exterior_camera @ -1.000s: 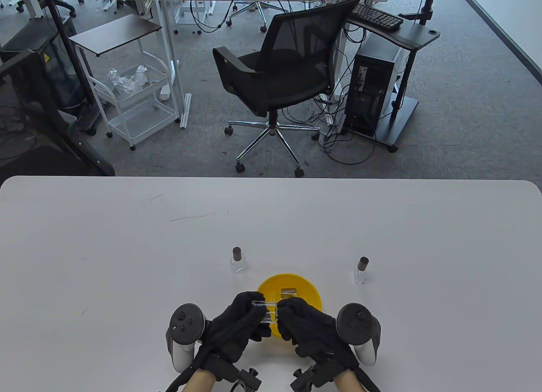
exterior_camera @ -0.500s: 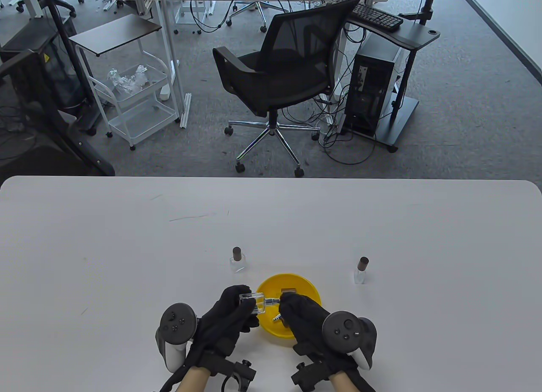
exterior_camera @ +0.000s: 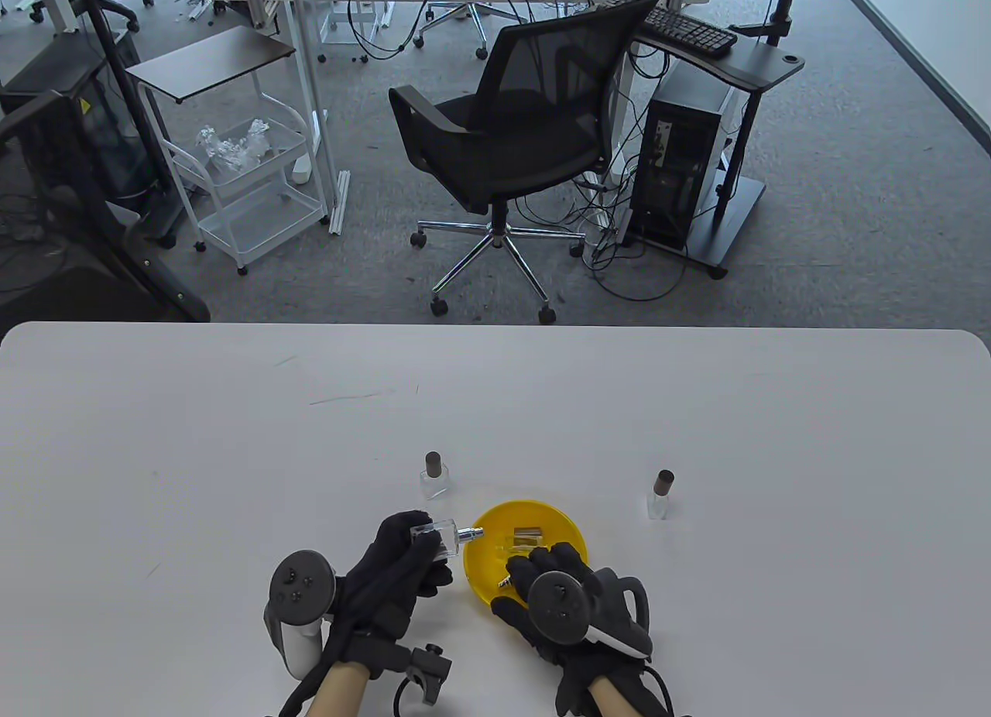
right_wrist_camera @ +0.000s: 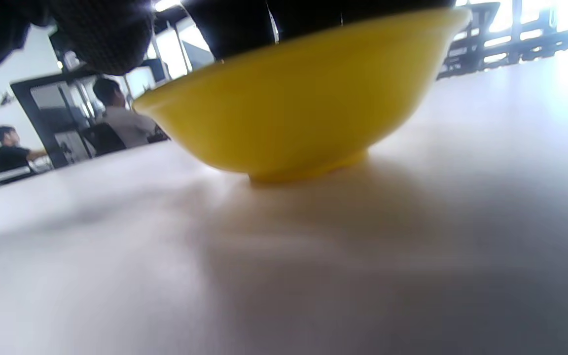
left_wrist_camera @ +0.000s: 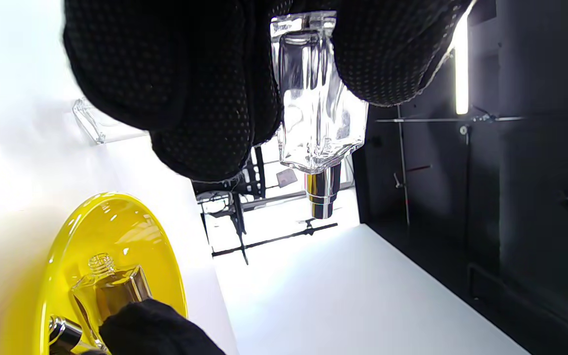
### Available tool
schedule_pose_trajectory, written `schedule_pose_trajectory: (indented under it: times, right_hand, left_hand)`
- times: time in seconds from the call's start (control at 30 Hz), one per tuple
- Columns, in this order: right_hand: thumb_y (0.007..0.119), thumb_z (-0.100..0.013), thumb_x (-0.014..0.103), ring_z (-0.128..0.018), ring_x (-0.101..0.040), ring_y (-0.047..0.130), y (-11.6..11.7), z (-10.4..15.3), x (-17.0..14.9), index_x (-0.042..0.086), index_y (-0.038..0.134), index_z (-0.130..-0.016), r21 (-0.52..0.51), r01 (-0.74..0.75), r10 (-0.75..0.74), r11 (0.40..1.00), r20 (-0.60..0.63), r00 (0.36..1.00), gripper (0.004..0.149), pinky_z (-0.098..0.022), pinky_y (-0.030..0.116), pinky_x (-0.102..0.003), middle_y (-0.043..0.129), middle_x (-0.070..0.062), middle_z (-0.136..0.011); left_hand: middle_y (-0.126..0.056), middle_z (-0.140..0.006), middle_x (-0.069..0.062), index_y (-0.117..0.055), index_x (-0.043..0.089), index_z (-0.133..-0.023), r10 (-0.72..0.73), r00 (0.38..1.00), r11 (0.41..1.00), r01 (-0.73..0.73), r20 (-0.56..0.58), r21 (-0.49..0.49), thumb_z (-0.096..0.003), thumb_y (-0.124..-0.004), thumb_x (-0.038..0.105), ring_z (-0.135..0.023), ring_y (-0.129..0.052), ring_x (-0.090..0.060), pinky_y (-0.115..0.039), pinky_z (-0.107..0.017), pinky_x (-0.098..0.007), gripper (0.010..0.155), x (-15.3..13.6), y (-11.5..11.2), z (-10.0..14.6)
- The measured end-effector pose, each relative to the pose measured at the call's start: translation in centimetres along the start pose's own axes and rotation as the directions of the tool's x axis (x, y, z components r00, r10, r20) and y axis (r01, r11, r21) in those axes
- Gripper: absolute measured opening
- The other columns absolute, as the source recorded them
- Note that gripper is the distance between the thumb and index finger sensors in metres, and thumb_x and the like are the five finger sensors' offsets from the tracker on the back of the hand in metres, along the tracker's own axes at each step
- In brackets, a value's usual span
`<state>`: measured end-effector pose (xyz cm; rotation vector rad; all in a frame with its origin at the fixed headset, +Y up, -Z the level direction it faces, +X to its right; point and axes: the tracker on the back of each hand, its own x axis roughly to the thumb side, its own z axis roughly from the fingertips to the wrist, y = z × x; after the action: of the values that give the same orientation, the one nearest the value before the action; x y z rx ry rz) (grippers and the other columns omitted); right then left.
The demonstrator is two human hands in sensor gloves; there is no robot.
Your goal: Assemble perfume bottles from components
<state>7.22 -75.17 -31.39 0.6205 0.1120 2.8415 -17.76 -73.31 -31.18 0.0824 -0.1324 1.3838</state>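
A: Bowl colour, beside the right hand?
B: Yellow. Both gloves black with a dotted texture.
A: Bottle in the left hand?
B: Clear glass, silver nozzle. Beyond the hands, two clear bottles, brown caps.

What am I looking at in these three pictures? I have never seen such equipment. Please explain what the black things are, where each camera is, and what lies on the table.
These are a person's two hands in black sensor gloves, with a tracker strapped on the back of each. One camera looks down at the white table; one camera sits on each wrist.

The left hand holds a clear glass bottle with a silver spray nozzle fitted on its neck. The left wrist view shows that bottle close up.

The right hand reaches into a yellow bowl, where another bottle without a nozzle and small parts lie. The right wrist view shows the bowl from the side.

Two finished bottles with brown caps stand behind, one to the left and one to the right.
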Motion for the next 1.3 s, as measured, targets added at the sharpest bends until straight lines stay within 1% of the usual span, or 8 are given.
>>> schedule_pose_trajectory:
  times: [0.13,0.3,0.53,0.73,0.93,1.1,1.2,1.3]
  right_hand:
    - [0.067,-0.059,0.056,-0.100,-0.053,0.043,0.4,-0.3,0.4,0.009,0.064,-0.109,0.029,-0.077,0.077,0.997,0.007,0.997,0.069,-0.071,0.046,-0.060,0.069,-0.024,-0.110]
    - [0.066,-0.059,0.055,-0.100,-0.052,0.044,0.4,-0.3,0.5,0.008,0.067,-0.107,0.044,-0.058,0.058,0.997,0.010,0.998,0.068,-0.071,0.044,-0.061,0.074,-0.023,-0.106]
    - [0.067,-0.059,0.052,-0.098,-0.051,0.053,0.5,-0.2,0.6,0.009,0.068,-0.106,0.023,-0.056,0.055,0.998,0.033,0.998,0.063,-0.069,0.050,-0.060,0.081,-0.020,-0.100]
    - [0.071,-0.059,0.047,-0.096,-0.049,0.058,0.2,-0.1,0.6,0.011,0.067,-0.105,-0.004,-0.011,0.011,1.000,0.059,0.998,0.058,-0.068,0.054,-0.059,0.083,-0.017,-0.097]
    - [0.076,-0.058,0.039,-0.095,-0.048,0.060,-0.1,0.0,0.3,0.012,0.065,-0.105,0.002,0.069,-0.069,0.998,0.089,0.994,0.054,-0.067,0.056,-0.058,0.084,-0.015,-0.095]
    - [0.078,-0.058,0.033,-0.095,-0.047,0.062,-0.1,0.0,0.4,0.012,0.065,-0.104,-0.007,0.087,-0.086,0.996,0.104,0.991,0.053,-0.067,0.057,-0.058,0.085,-0.013,-0.093]
    - [0.078,-0.057,0.033,-0.094,-0.046,0.064,-0.2,0.1,0.4,0.012,0.065,-0.104,-0.031,0.084,-0.080,0.996,0.112,0.991,0.053,-0.066,0.059,-0.058,0.085,-0.013,-0.092]
    - [0.078,-0.057,0.032,-0.093,-0.046,0.065,-0.8,0.5,0.2,0.010,0.066,-0.103,-0.077,0.122,-0.112,0.990,0.119,0.987,0.053,-0.065,0.060,-0.058,0.086,-0.013,-0.090]
  left_hand:
    - [-0.090,-0.078,-0.007,-0.070,0.020,-0.098,-0.005,1.000,1.000,0.005,0.005,-0.004,-0.0532,-0.075,0.049,-0.053,-0.103,-0.027,-0.088,-0.041,-0.038,0.054,0.0,0.0,0.0]
    - [-0.090,-0.078,-0.007,-0.070,0.020,-0.098,0.000,1.000,1.000,0.000,0.004,-0.005,-0.0532,-0.075,0.049,-0.054,-0.103,-0.027,-0.088,-0.041,-0.038,0.054,0.0,0.0,0.0]
    - [-0.090,-0.078,-0.007,-0.070,0.020,-0.098,-0.008,1.000,1.000,0.008,0.003,-0.009,-0.0531,-0.075,0.049,-0.054,-0.102,-0.028,-0.088,-0.041,-0.038,0.054,-0.1,-0.1,0.0]
    - [-0.090,-0.078,-0.007,-0.069,0.020,-0.098,-0.010,1.000,1.000,0.010,0.001,-0.012,-0.0532,-0.075,0.049,-0.054,-0.102,-0.028,-0.088,-0.041,-0.038,0.054,-0.1,-0.1,0.0]
    - [-0.090,-0.078,-0.007,-0.070,0.020,-0.098,-0.018,1.000,1.000,0.018,-0.002,-0.016,-0.0531,-0.075,0.049,-0.053,-0.103,-0.027,-0.088,-0.041,-0.038,0.054,-0.2,-0.2,0.0]
    - [-0.090,-0.078,-0.007,-0.070,0.020,-0.098,-0.022,1.000,1.000,0.022,-0.005,-0.020,-0.0531,-0.075,0.049,-0.054,-0.102,-0.028,-0.088,-0.041,-0.038,0.054,-0.2,-0.3,0.0]
    - [-0.090,-0.078,-0.007,-0.070,0.020,-0.098,-0.020,1.000,0.999,0.020,-0.007,-0.027,-0.0531,-0.075,0.049,-0.053,-0.103,-0.028,-0.088,-0.041,-0.038,0.054,-0.2,-0.4,0.0]
    - [-0.090,-0.078,-0.007,-0.070,0.020,-0.098,-0.006,1.000,0.999,0.006,-0.007,-0.040,-0.0530,-0.075,0.049,-0.053,-0.103,-0.027,-0.088,-0.040,-0.038,0.054,-0.2,-0.5,0.0]
